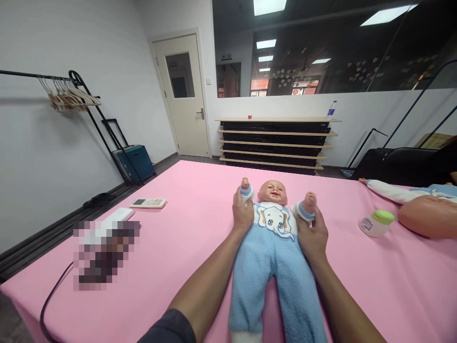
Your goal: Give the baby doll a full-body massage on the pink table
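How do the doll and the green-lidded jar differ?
The doll is much larger than the jar. The doll wears blue and white; the jar is white with a green lid. The doll lies face up, arms held by the left hand and right hand; the jar is untouched. Both rest on the pink cloth.

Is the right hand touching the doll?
Touching. The head view shows the right hand gripping the doll by one sleeve, no gap between them.

Tabletop [200, 205] plain pink; doll outfit [274, 247] light blue below, white at chest with blue-grey elephant print [275, 222]; cuffs [246, 192] blue and white; jar [371, 227] white, lid [383, 216] lime green; remote [152, 204] off-white; suitcase [135, 161] teal-blue; door [185, 119] cream.
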The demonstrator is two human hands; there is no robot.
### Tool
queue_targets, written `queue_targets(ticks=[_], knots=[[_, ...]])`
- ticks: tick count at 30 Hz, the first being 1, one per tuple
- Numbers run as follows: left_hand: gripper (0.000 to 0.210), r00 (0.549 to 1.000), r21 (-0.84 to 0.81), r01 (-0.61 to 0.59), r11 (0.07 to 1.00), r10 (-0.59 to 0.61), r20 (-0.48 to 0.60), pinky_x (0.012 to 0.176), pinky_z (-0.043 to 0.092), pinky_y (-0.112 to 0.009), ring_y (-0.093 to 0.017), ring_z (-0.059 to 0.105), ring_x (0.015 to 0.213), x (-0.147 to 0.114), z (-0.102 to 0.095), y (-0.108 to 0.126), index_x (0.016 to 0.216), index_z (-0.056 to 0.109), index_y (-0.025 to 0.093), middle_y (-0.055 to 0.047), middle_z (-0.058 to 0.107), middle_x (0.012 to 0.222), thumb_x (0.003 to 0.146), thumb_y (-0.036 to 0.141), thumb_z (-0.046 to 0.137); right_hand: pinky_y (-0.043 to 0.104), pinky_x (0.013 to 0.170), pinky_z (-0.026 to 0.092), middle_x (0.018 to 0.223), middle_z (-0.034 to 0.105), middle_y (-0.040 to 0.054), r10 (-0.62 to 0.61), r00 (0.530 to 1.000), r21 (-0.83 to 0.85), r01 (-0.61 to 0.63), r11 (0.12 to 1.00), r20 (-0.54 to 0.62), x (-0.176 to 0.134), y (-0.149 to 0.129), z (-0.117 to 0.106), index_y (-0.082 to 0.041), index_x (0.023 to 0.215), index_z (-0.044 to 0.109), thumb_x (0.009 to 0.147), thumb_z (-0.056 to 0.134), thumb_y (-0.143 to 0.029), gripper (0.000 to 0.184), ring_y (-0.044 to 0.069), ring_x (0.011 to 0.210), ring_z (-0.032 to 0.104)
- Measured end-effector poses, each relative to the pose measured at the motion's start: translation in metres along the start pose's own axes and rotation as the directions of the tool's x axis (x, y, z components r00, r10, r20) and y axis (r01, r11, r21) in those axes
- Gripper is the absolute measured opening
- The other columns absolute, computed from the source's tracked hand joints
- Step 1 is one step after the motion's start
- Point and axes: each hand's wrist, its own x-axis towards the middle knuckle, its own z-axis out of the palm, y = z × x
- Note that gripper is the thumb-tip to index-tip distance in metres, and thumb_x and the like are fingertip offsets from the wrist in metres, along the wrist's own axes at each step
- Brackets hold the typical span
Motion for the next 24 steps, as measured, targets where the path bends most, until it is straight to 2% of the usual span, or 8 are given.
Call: queue_targets(ticks=[4, 8, 11, 16, 18, 20, 23, 24], knots=[[0.061, 0.942, 0.07, -0.277, 0.958, 0.256, 0.219, 0.108, 0.04, -0.038, -0.023, 0.048, 0.125, -0.005, 0.001, 0.007, 0.141, 0.041, 0.021, -0.011, 0.054, 0.132, 0.081, 0.012, 0.049, 0.043, 0.107, 0.041, 0.13, 0.056, 0.0057, -0.18, 0.969, -0.108, 0.2, 0.974, 0.171, -0.003, 0.001, 0.002, -0.027, 0.127, 0.059, 0.083, 0.057, -0.033, 0.044, 0.023, 0.121, 0.052], [0.061, 0.845, 0.088, -0.432, 0.898, 0.369, 0.387, 0.105, 0.041, -0.04, -0.022, 0.05, 0.122, -0.007, 0.002, 0.007, 0.138, 0.046, 0.025, -0.009, 0.056, 0.13, 0.079, 0.009, 0.046, 0.046, 0.106, 0.042, 0.132, 0.054, 0.0041, -0.311, 0.893, -0.185, 0.383, 0.905, 0.326, 0.0, 0.015, 0.0, -0.031, 0.124, 0.061, 0.081, 0.053, -0.022, 0.044, 0.023, 0.123, 0.05], [0.058, 0.794, 0.097, -0.498, 0.862, 0.408, 0.45, 0.105, 0.041, -0.041, -0.022, 0.05, 0.122, -0.008, 0.004, 0.005, 0.135, 0.05, 0.026, -0.008, 0.056, 0.132, 0.079, 0.01, 0.047, 0.048, 0.106, 0.04, 0.131, 0.055, 0.0031, -0.381, 0.83, -0.196, 0.487, 0.851, 0.407, 0.004, 0.021, 0.0, -0.032, 0.125, 0.06, 0.08, 0.047, -0.015, 0.05, 0.023, 0.124, 0.048], [0.052, 0.773, 0.11, -0.511, 0.853, 0.4, 0.493, 0.102, 0.043, -0.042, -0.022, 0.052, 0.118, -0.01, 0.006, 0.003, 0.133, 0.053, 0.026, -0.008, 0.058, 0.129, 0.082, 0.013, 0.047, 0.053, 0.107, 0.037, 0.133, 0.053, 0.0032, -0.409, 0.782, -0.215, 0.552, 0.806, 0.471, 0.006, 0.024, 0.0, -0.033, 0.127, 0.059, 0.079, 0.046, -0.013, 0.053, 0.025, 0.125, 0.046], [0.054, 0.787, 0.103, -0.491, 0.865, 0.389, 0.479, 0.104, 0.041, -0.042, -0.023, 0.051, 0.12, -0.01, 0.006, 0.004, 0.133, 0.052, 0.026, -0.007, 0.057, 0.131, 0.082, 0.012, 0.047, 0.051, 0.107, 0.037, 0.131, 0.054, 0.0035, -0.399, 0.799, -0.213, 0.53, 0.821, 0.45, 0.004, 0.02, 0.001, -0.032, 0.125, 0.06, 0.08, 0.048, -0.016, 0.049, 0.025, 0.124, 0.047], [0.058, 0.844, 0.111, -0.427, 0.898, 0.351, 0.406, 0.107, 0.039, -0.041, -0.023, 0.049, 0.123, -0.01, 0.005, 0.005, 0.137, 0.048, 0.023, -0.009, 0.055, 0.132, 0.081, 0.01, 0.046, 0.048, 0.106, 0.038, 0.129, 0.056, 0.0042, -0.357, 0.856, -0.207, 0.452, 0.868, 0.374, 0.0, 0.015, 0.001, -0.03, 0.124, 0.06, 0.082, 0.051, -0.021, 0.044, 0.024, 0.123, 0.048], [0.061, 0.967, 0.121, -0.207, 0.971, 0.183, 0.179, 0.109, 0.038, -0.038, -0.023, 0.047, 0.127, -0.006, 0.003, 0.002, 0.143, 0.038, 0.019, -0.012, 0.052, 0.136, 0.082, 0.011, 0.046, 0.043, 0.098, 0.044, 0.124, 0.06, 0.0063, -0.144, 0.977, -0.193, 0.173, 0.966, 0.154, -0.004, 0.01, 0.0, -0.027, 0.128, 0.055, 0.083, 0.055, -0.033, 0.045, 0.024, 0.112, 0.055], [0.061, 0.991, 0.106, -0.105, 0.989, 0.096, 0.093, 0.109, 0.038, -0.037, -0.023, 0.047, 0.127, -0.004, 0.002, 0.0, 0.143, 0.036, 0.019, -0.012, 0.051, 0.137, 0.084, 0.013, 0.047, 0.042, 0.094, 0.046, 0.12, 0.062, 0.0072, -0.042, 0.997, -0.19, 0.053, 0.98, 0.061, -0.004, 0.012, -0.001, -0.025, 0.128, 0.054, 0.083, 0.057, -0.037, 0.047, 0.024, 0.106, 0.058]])
